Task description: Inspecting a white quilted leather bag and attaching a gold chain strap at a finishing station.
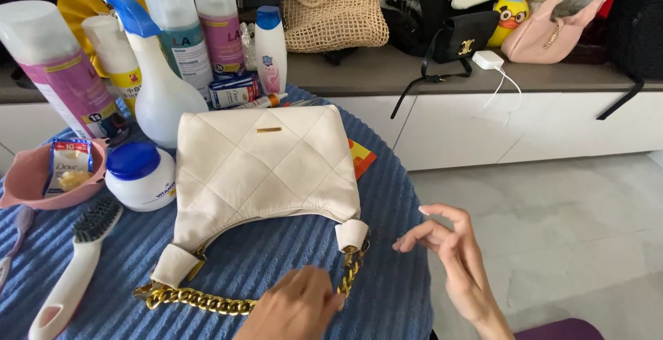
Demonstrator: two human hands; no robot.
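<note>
A cream quilted handbag (266, 164) lies flat on a round table covered by a blue ribbed cloth (394, 202). Its gold chain strap (207, 301) curves along the near edge. My left hand (297, 307) rests on the chain near its right end, fingers curled over it. Off the table's right edge my right hand (452, 254) hovers with its fingers spread and nothing in it, a little right of the bag's strap tab (351, 234).
Left of the bag stand a white jar with a blue lid (140, 174), a white spray bottle (155, 84), several aerosol cans (59, 71), a pink bowl (21, 181) and a white brush (72, 271). Several bags (552, 33) sit on the shelf behind.
</note>
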